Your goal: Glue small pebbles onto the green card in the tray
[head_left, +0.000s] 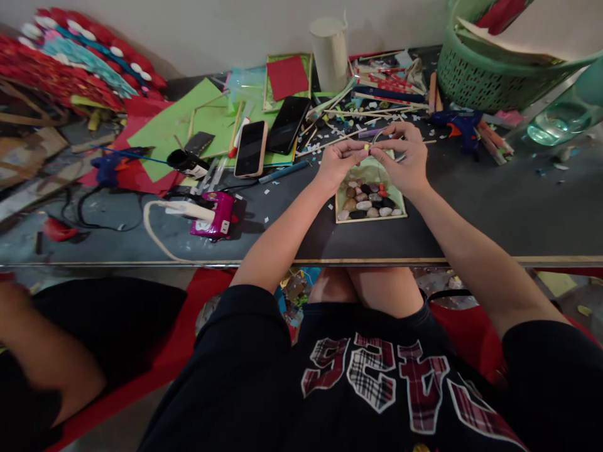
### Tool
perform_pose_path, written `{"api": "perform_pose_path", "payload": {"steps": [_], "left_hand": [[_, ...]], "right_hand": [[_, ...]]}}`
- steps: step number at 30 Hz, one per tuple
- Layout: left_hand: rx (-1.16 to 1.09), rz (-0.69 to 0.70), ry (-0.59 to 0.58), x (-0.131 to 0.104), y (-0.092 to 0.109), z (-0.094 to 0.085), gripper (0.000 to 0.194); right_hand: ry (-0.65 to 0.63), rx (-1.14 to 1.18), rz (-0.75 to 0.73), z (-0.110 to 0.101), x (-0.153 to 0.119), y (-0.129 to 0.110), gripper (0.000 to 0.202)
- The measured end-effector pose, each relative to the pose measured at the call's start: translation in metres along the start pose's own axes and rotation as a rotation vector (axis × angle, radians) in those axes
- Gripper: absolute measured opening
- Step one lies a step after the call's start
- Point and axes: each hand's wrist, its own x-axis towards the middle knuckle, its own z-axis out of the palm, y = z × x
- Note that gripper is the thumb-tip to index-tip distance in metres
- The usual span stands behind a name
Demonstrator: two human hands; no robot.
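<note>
Above a shallow framed tray [404,199], my left hand [336,164] and my right hand [404,156] meet at the fingertips. A tiny yellow piece [367,147] shows between them, pinched by my left thumb and finger. My right fingers are closed around a thin silvery tool [377,135], mostly hidden by the hand; its kind is unclear. Smooth pebbles [363,205] in brown, white, grey and black fill the near part of the tray, with a small red bit among them. Part of the tray's far side is covered by my hands.
Two phones [251,149] lie left on green paper [164,135]. A purple power adapter [211,216] with a white plug sits near the edge. Blue glue guns [456,125] lie at both sides. Behind are sticks, a white cylinder [328,56] and a green basket [494,78]. Another person's arm [51,351] is at left.
</note>
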Motion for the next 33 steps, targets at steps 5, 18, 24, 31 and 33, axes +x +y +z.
{"api": "perform_pose_path", "payload": {"steps": [5,18,24,31,33], "left_hand": [[0.033,0.032,0.026,-0.002,0.004,0.002,0.044],[0.106,0.043,-0.004,-0.003,0.007,0.004,0.024],[0.12,0.049,-0.044,-0.005,0.014,0.001,0.03],[0.133,0.026,-0.057,-0.007,0.021,0.002,0.024],[0.097,0.027,-0.051,-0.006,0.02,0.003,0.026]], "right_hand": [[0.03,-0.028,0.019,-0.002,-0.002,-0.006,0.042],[0.099,-0.057,0.042,-0.005,-0.006,-0.009,0.043],[0.098,-0.021,0.02,-0.004,-0.006,-0.006,0.047],[0.087,-0.018,0.023,-0.008,-0.005,0.003,0.059],[0.107,-0.022,0.02,-0.009,-0.004,0.009,0.071]]}}
